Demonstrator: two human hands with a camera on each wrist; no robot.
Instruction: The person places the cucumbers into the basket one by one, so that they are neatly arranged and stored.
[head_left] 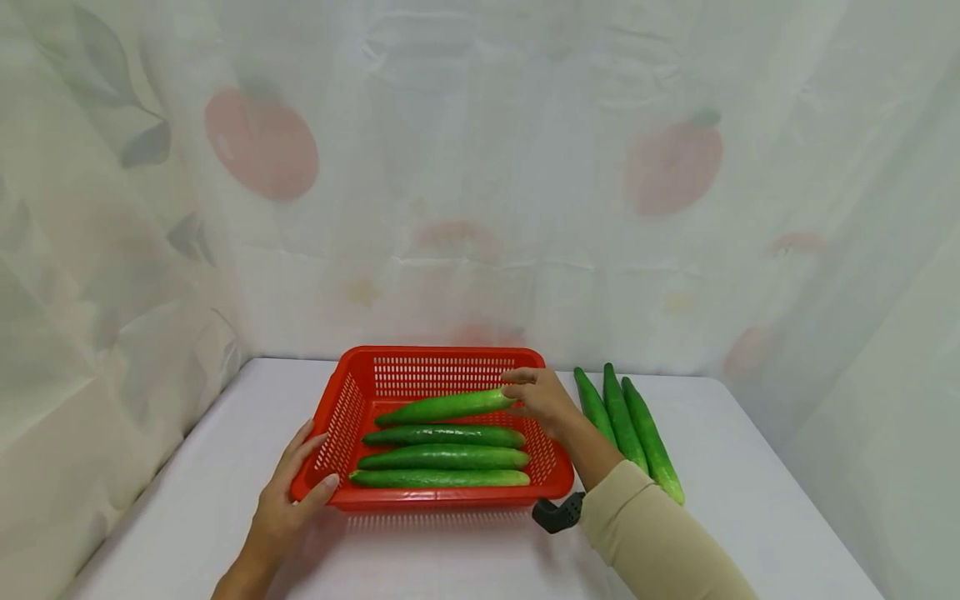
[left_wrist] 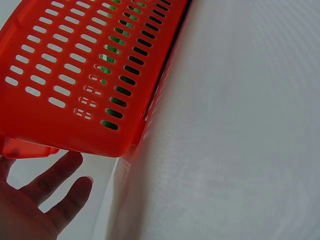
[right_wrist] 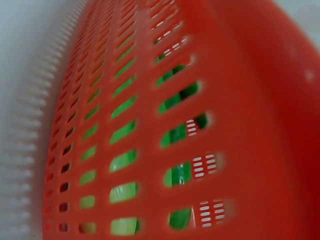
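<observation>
Currently: long green cucumber slanting in red perforated plastic basket

Right hand at its pale end; grip can't be told. Left hand, fingers spread, at the near corner. Uneven release could roll it against the neighbouring dark-green cucumber.

Behind the white table we see a pale curtain with faded red fruit prints and faint yellow stars. To our left hangs a creased sheet with grey leaves; to our right, a plainer pale sheet. We see soft, even light throughout.
</observation>
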